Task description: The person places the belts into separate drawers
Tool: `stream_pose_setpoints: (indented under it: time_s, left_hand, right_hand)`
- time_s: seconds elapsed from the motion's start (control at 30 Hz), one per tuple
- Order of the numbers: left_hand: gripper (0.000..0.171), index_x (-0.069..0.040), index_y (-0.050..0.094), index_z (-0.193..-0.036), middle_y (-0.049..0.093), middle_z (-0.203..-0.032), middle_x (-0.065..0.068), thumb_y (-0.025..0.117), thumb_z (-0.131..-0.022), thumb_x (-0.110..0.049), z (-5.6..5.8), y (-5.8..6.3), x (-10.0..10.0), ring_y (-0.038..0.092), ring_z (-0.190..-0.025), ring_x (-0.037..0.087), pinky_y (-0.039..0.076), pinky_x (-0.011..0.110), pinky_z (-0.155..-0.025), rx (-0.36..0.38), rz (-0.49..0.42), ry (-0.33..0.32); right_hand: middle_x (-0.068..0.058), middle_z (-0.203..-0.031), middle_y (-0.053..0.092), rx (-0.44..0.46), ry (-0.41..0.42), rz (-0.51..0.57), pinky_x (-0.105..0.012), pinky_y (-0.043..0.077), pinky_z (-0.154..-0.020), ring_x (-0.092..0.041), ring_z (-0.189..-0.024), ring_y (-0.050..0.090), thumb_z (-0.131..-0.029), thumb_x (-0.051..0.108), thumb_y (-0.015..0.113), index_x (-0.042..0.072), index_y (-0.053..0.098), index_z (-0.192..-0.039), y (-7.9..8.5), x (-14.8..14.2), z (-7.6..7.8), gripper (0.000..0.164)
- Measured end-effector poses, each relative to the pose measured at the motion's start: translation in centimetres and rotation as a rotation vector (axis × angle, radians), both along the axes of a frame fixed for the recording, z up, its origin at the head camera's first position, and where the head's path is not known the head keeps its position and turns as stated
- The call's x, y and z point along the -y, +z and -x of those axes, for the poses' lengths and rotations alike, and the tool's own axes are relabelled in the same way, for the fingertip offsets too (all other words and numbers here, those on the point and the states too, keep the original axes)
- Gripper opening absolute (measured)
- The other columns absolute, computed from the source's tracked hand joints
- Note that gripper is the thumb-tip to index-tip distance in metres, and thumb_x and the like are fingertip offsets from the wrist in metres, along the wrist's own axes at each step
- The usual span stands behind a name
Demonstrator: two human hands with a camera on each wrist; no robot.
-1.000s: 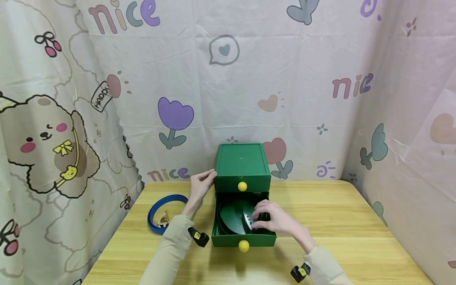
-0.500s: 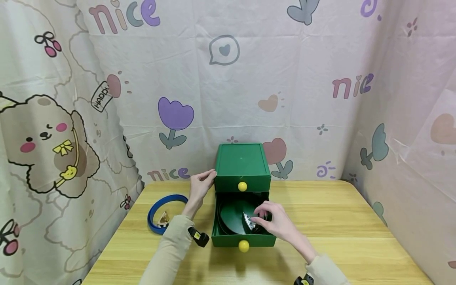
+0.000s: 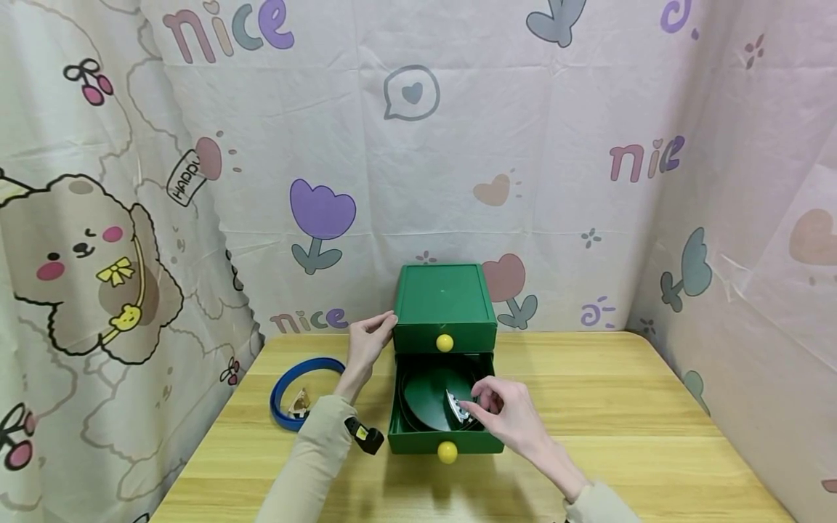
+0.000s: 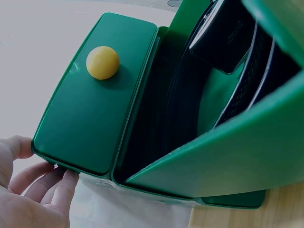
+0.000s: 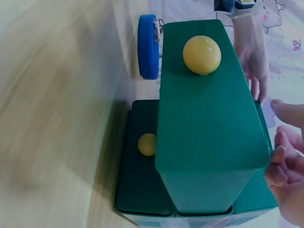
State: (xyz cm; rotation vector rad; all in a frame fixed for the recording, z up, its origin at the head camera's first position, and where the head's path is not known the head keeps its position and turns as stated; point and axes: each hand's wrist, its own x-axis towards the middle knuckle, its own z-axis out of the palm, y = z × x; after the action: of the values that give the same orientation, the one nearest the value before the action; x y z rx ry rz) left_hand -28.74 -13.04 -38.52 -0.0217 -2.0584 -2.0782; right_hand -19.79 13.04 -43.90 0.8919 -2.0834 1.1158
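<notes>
A green drawer cabinet (image 3: 445,294) with yellow knobs stands on the table. Its middle drawer (image 3: 418,443) is pulled out; inside lies a coiled black belt (image 4: 240,80) with a silver-edged buckle (image 3: 455,407). At the cabinet's upper left corner, my left hand (image 3: 368,349) holds on, with thumb and fingertips on two faces of the corner. My right hand (image 3: 516,418) hovers over the open drawer's right side, fingers loosely curled with nothing between them. Its thumb overlaps the buckle in the head view; the right wrist view has this hand (image 5: 287,166) by the drawer's rim.
Left of the cabinet, a coiled blue belt (image 3: 277,396) with a gold buckle (image 3: 299,403) lies on the wooden table (image 3: 588,407). Below the open drawer, a lower drawer (image 5: 142,185) is closed. A printed curtain (image 3: 418,167) hangs close behind the cabinet.
My right hand has drawn back to the right and toward me, its fingers moving away from the buckle. The left hand, cabinet and belts have stayed put.
</notes>
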Motion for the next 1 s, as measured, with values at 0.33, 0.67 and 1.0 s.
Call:
stream_pose_setpoints:
  time_s: [0.33, 0.67, 1.0]
  left_hand:
    - [0.033, 0.001, 0.069, -0.126, 0.068, -0.128, 0.020, 0.067, -0.097, -0.014, 0.0, 0.0, 0.0, 0.066, -0.091, -0.004, 0.056, 0.031, -0.097, 0.002, -0.003, 0.003]
    - [0.034, 0.001, 0.068, -0.127, 0.067, -0.129, 0.021, 0.067, -0.097, -0.015, 0.0, 0.0, 0.0, 0.067, -0.095, -0.001, 0.056, 0.033, -0.098, 0.004, 0.003, -0.001]
    - [0.033, 0.001, 0.068, -0.126, 0.068, -0.128, 0.022, 0.067, -0.097, -0.014, 0.0, 0.0, 0.0, 0.067, -0.095, 0.000, 0.052, 0.042, -0.103, -0.005, -0.004, 0.001]
  right_hand:
    - [0.009, -0.051, 0.049, -0.182, 0.034, 0.056, 0.000, 0.032, -0.047, 0.009, -0.050, 0.039, -0.075, 0.008, 0.088, 0.018, 0.063, -0.075, 0.0, 0.5, -1.0, 0.027]
    - [0.011, -0.049, 0.053, -0.287, 0.065, 0.041, 0.002, 0.034, -0.048, 0.006, -0.043, 0.045, -0.088, 0.028, 0.079, 0.017, 0.062, -0.071, -0.6, 1.1, -1.9, 0.027]
    - [0.011, -0.051, 0.056, -0.264, 0.068, -0.004, 0.002, 0.037, -0.050, 0.009, -0.046, 0.048, -0.080, 0.021, 0.086, 0.015, 0.061, -0.075, -2.5, 2.1, -3.1, 0.026]
